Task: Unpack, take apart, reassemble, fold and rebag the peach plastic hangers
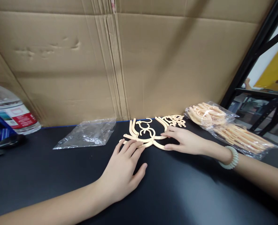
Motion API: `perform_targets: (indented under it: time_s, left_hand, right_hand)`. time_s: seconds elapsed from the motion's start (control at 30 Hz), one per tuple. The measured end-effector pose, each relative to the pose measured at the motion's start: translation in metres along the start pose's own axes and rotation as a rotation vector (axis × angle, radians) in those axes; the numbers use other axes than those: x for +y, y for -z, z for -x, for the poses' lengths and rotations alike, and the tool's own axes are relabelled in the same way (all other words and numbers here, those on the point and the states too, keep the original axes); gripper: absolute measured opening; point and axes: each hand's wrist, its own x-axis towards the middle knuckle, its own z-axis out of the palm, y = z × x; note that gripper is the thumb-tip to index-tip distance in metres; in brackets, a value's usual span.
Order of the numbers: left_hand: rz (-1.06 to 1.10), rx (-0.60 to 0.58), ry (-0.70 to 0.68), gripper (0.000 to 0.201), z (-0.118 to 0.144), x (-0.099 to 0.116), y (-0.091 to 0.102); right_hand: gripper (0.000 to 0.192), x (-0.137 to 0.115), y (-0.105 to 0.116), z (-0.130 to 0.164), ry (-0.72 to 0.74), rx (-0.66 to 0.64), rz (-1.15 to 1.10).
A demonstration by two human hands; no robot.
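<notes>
Left hand point(123, 173) lies flat on the black table point(59, 178), fingers together and extended, tips on the near left edge of the loose cream plastic pieces point(148, 136). Right hand point(184, 140), fingers spread, touches their right side, equally close. The cluster lies just far of both hands, long axis left-right; curved arms point far-left.

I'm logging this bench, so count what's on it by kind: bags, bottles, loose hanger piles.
Clear plastic bags: 3, one empty bag and two filled bags
Water bottle: 1
Loose hanger pile, under the left hand and right hand: 1
Total: 5
</notes>
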Motion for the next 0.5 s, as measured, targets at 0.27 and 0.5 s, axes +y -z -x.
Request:
perform_targets:
  time_s: [0.27,0.5]
  left_hand:
    - [0.006,0.003,-0.004,0.042,0.0001,0.0006,0.0001]
    - [0.004,0.016,-0.008,0.041,-0.0004,0.0015,0.0004]
  right_hand:
    - [0.026,0.0028,-0.0036,-0.0009,0.016,0.031,-0.052]
    - [0.022,0.0032,0.0006,-0.0002,0.081,0.005,-0.042]
